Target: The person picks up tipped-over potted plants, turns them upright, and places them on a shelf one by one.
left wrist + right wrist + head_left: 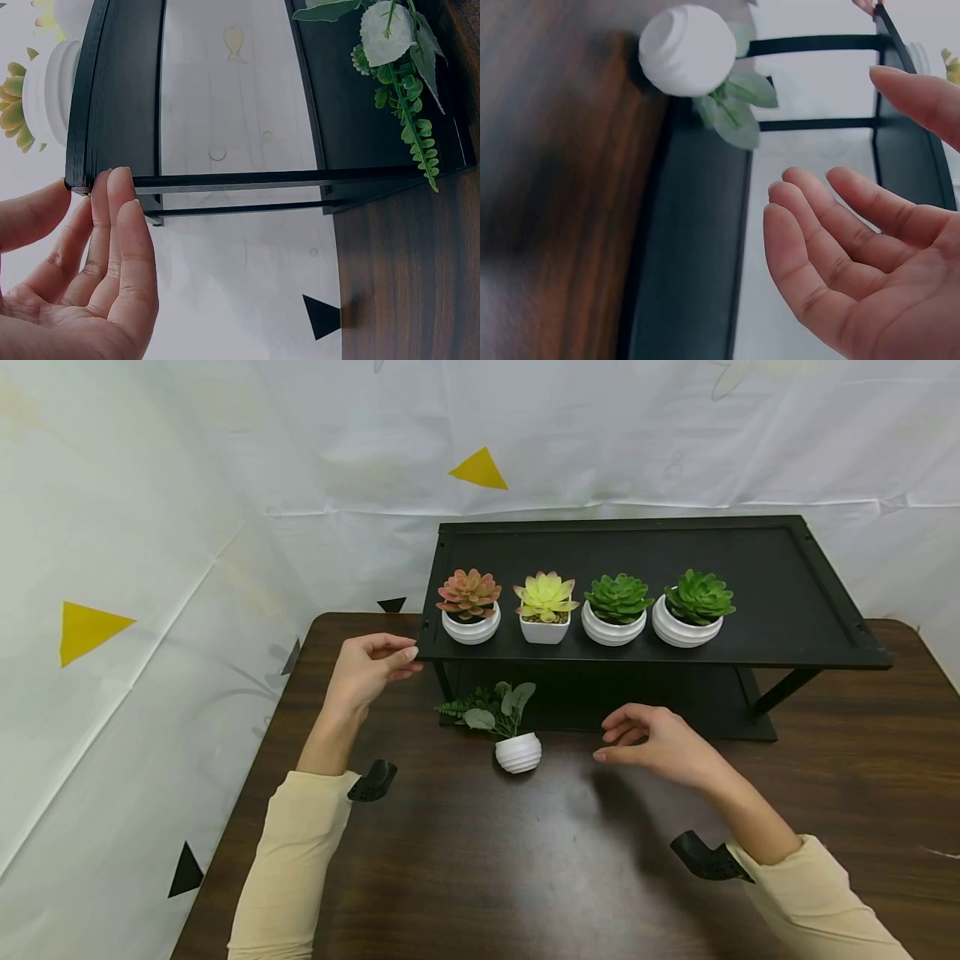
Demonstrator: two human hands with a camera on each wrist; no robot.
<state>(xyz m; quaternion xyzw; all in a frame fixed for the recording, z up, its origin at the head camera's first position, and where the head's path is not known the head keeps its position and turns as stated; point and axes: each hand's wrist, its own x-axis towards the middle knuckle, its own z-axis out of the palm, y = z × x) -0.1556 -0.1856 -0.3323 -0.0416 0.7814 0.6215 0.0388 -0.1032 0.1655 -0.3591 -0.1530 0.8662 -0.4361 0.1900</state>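
A black two-tier shelf [765,585] stands on the table. My left hand [367,668] pinches the front left corner of its top board, thumb on top and fingertips beneath, as the left wrist view shows. My right hand [652,739] hangs in front of the shelf with loosely bent fingers and nothing in them. Left of that hand, a small white ribbed pot [518,753] with leafy greenery [498,708] leans tilted at the lower board's front edge. Its leaves and a white flower [386,31] reach over that board.
Along the top board's front stand a reddish succulent [469,595], a yellow-green succulent [547,597] and two green succulents [618,599], all in white pots. White sheeting [360,460] hangs behind and at the left. The brown table [465,860] extends in front.
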